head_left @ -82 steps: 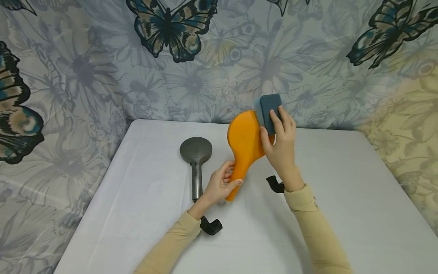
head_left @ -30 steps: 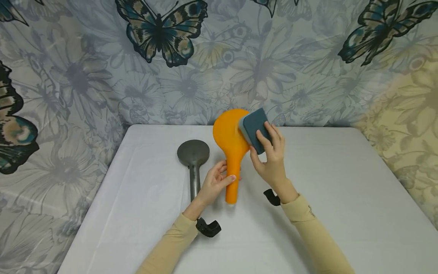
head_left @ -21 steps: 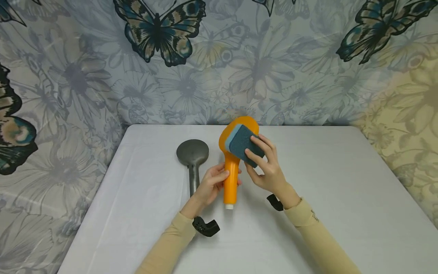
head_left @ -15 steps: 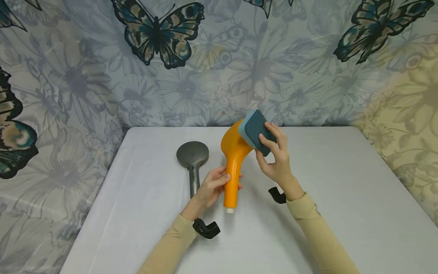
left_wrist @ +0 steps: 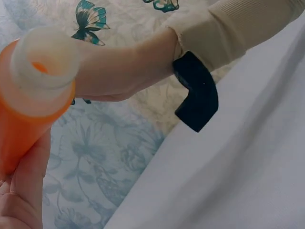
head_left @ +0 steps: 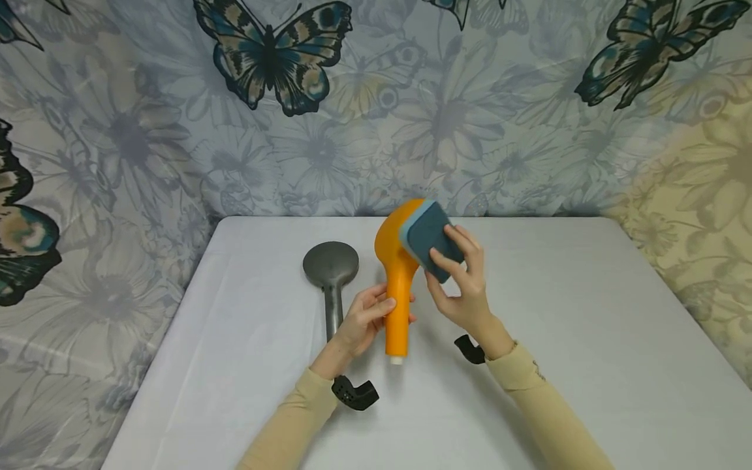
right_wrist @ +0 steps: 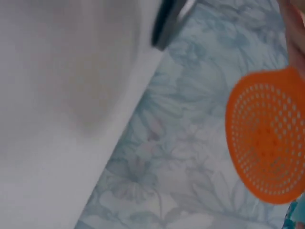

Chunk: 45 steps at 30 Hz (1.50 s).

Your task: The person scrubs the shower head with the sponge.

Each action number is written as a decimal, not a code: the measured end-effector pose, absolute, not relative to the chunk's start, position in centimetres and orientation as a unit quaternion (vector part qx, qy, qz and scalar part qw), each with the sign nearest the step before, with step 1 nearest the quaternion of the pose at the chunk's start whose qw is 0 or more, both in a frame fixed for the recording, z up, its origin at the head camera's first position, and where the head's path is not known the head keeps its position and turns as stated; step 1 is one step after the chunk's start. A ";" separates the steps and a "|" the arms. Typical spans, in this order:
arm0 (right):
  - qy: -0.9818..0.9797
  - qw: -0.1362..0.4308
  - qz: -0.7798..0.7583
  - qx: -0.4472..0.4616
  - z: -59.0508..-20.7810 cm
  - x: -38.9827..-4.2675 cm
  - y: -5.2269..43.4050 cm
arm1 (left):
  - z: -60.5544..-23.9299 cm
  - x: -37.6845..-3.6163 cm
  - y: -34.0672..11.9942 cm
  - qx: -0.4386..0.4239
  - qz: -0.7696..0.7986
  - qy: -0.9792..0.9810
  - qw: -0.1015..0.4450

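An orange shower head (head_left: 398,307) is held upright above the table, its handle gripped by my left hand (head_left: 360,321). Its white threaded end (left_wrist: 45,59) faces the camera in the left wrist view. The right wrist view shows its perforated spray face (right_wrist: 267,143). My right hand (head_left: 467,284) pinches a blue sponge (head_left: 431,236) between thumb and fingers, laid against the right side of the orange head and covering part of it. A dark grey shower head (head_left: 331,263) lies to the left, the lower end of its handle hidden behind my left arm.
A white cloth (head_left: 235,313) covers the table. Behind it hangs a patterned curtain (head_left: 329,156) with butterflies and flowers. Black curved mounts sit at both wrists, the left mount (head_left: 355,393) and the right mount (head_left: 470,350).
The sponge has moved over the orange shower head, across its front and back to its right side. The orange shower head has turned from a tilt to upright. The grey one stays put.
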State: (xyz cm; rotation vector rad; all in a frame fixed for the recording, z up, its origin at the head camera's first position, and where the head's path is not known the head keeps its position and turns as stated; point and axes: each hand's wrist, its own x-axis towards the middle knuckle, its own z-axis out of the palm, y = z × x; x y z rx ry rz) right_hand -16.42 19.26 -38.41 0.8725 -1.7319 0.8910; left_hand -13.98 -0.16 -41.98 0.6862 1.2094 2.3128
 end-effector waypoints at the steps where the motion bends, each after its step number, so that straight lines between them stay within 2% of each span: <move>1: -0.713 0.478 0.353 0.373 -38.6 -16.3 19.2 | -42.0 -14.0 -0.2 0.248 0.836 0.439 0.218; 4: -0.711 0.472 0.346 0.390 -38.4 -16.2 19.2 | -42.1 -14.1 -0.2 0.258 0.825 0.454 0.214; 9: -0.692 0.478 0.431 0.326 -36.3 -16.4 19.2 | -42.4 -14.2 -0.3 0.280 0.802 0.488 0.202; 11: -0.688 0.450 0.489 0.291 -35.5 -16.5 19.5 | -42.5 -14.2 -0.5 0.287 0.794 0.499 0.196; 16: -0.668 0.317 0.650 0.177 -34.9 -17.8 20.8 | -42.6 -14.3 -0.9 0.312 0.773 0.521 0.185; 19: -0.649 0.279 0.694 0.136 -35.3 -18.3 21.3 | -42.6 -14.5 -1.1 0.331 0.757 0.541 0.160; 27: -0.603 0.289 0.728 0.151 -37.1 -16.2 20.2 | -42.3 -14.9 -1.1 0.325 0.741 0.582 0.076; 32: -0.626 0.297 0.710 0.127 -38.2 -15.6 20.7 | -41.4 -14.9 -1.6 0.312 0.714 0.622 0.080; 35: -0.647 0.308 0.689 0.105 -37.7 -15.9 21.4 | -40.5 -14.7 -2.2 0.329 0.673 0.656 0.090; 38: -0.663 0.318 0.670 0.104 -36.6 -16.7 21.9 | -39.7 -14.4 -2.5 0.356 0.623 0.692 0.076; 45: -0.686 0.318 0.637 0.146 -34.5 -18.0 22.5 | -42.5 -15.1 -1.7 0.373 0.543 0.752 0.014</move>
